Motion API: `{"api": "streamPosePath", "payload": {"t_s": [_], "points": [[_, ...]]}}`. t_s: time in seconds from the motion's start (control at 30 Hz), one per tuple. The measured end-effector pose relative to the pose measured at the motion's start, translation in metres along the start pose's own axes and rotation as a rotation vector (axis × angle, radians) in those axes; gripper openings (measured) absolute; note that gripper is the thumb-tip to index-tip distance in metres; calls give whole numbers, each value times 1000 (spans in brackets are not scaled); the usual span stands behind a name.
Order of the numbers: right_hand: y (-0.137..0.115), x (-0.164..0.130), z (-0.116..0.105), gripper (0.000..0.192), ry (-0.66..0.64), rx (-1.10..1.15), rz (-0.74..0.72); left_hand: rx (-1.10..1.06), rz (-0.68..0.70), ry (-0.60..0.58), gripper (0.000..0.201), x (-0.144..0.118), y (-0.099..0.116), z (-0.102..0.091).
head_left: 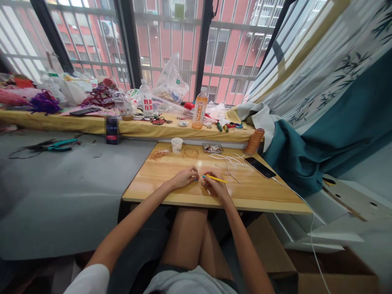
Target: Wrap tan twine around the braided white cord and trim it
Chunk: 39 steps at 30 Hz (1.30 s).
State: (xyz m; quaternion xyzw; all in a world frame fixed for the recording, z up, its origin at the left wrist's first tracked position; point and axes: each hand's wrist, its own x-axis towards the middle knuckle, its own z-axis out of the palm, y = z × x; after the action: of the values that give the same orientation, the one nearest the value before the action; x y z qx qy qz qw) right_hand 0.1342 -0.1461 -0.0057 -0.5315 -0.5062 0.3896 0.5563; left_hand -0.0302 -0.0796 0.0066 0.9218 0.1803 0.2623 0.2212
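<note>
Both hands low on wooden surface, near edge. Right hand grip clamped on yellow stick, which pokes right past the fingers. Left hand pinched together just beside its left tip; what it pinches too small to tell. Behind: white cords, phone, paper cup, thread spool, orange bottle.

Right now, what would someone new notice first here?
Two hands meet at the middle of the small wooden table: the right hand grips a thin yellow tool, the left hand pinches something tiny beside it. Behind, an orange drink bottle stands on the cluttered yellow-covered ledge.
</note>
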Motion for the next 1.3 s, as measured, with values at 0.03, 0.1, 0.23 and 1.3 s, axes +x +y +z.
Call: {"api": "streamPosePath", "payload": {"t_s": [0.03,0.1,0.23,1.3], "points": [[0,0,0,20,-7,-25,0,2,-4,6,21,0,0,0],[1,1,0,20,-8,-55,20,10,-9,17,21,-1,0,1],[0,3,2,23,-7,-48,26,30,1,17,20,-1,-1,2],[-6,-4,6,7,-56,-144,-53,146,2,-8,23,-1,-1,4]]}}
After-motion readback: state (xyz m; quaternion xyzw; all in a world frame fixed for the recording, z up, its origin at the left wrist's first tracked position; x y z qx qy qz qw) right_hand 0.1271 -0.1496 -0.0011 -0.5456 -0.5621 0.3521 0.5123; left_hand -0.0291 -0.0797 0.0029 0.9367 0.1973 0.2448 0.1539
